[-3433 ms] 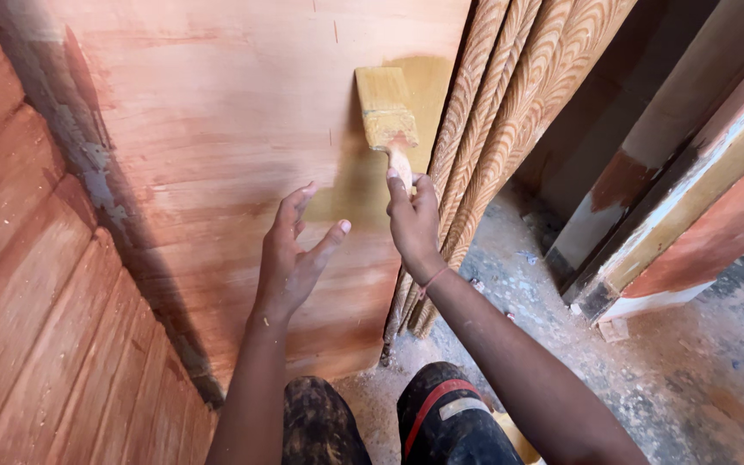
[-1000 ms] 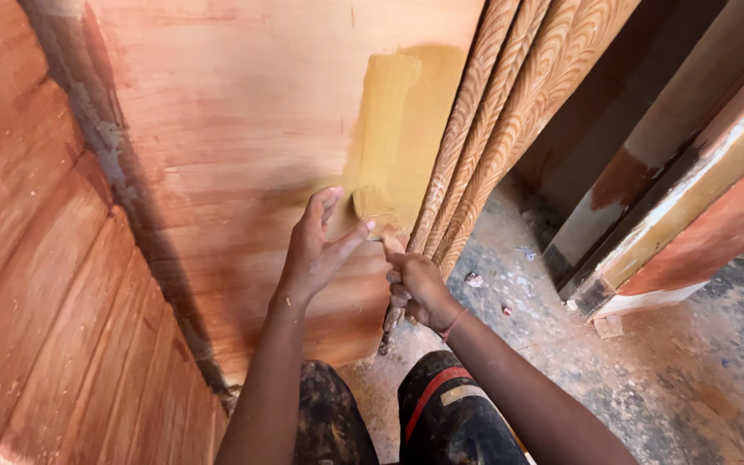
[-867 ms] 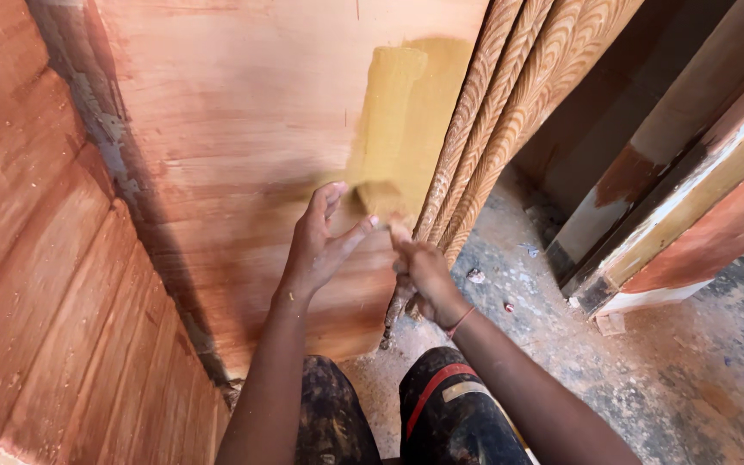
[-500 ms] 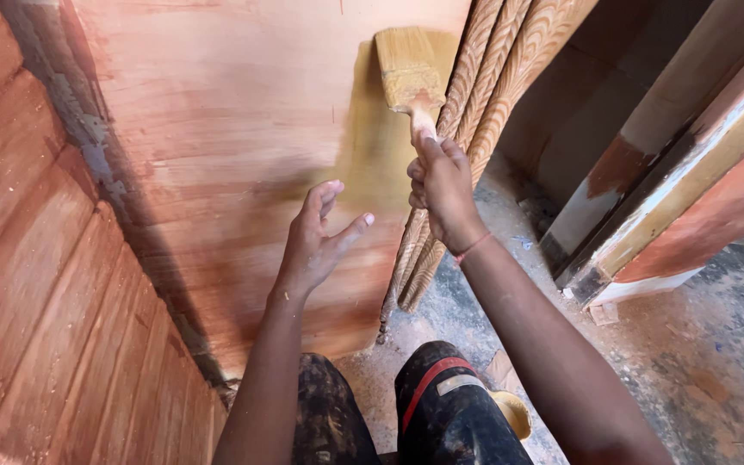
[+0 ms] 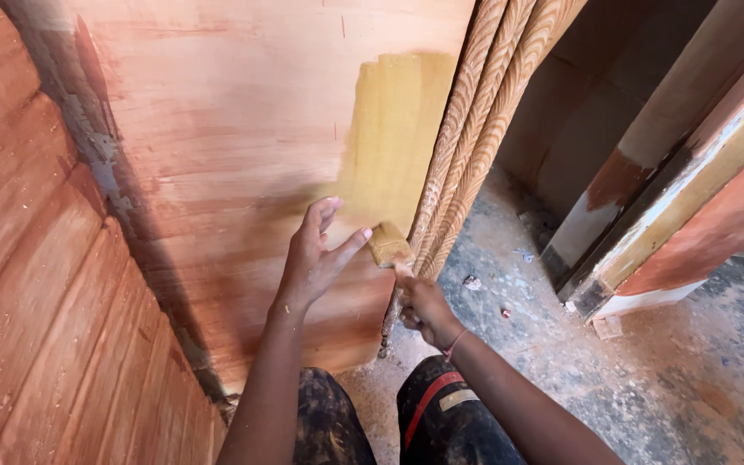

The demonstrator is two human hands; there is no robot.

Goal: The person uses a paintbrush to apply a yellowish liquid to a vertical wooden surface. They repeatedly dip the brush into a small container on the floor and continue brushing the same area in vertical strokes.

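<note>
Gripping the handle of a paintbrush (image 5: 387, 245), the right hand (image 5: 428, 310) sits low beside the bottom of a reddish wooden panel (image 5: 234, 155), with its fingers wrapped tight around the brush. The bristles, loaded with yellowish paint, press against the panel at the lower end of a tall yellow-brown painted strip (image 5: 393, 129) that runs up along the panel's right edge.

The left hand (image 5: 316, 258) holds nothing; its fingers are spread and its fingertips rest flat on the bare wood just left of the brush, the thumb almost touching the bristles.

Just right of the painted strip stand carved wooden posts (image 5: 475, 146) with a rope-like twisted pattern, leaning against the panel's edge.

On the far left, another reddish board (image 5: 36, 301) with ridged lines slopes toward the camera, meeting the panel along a rough grey seam.

Below the hands are the person's knees in dark, paint-spattered trousers (image 5: 441, 413) with a red stripe.

The concrete floor (image 5: 665, 387) on the right is dusty and stained, and further painted timbers (image 5: 673, 198) lean there, well apart from the brush.
</note>
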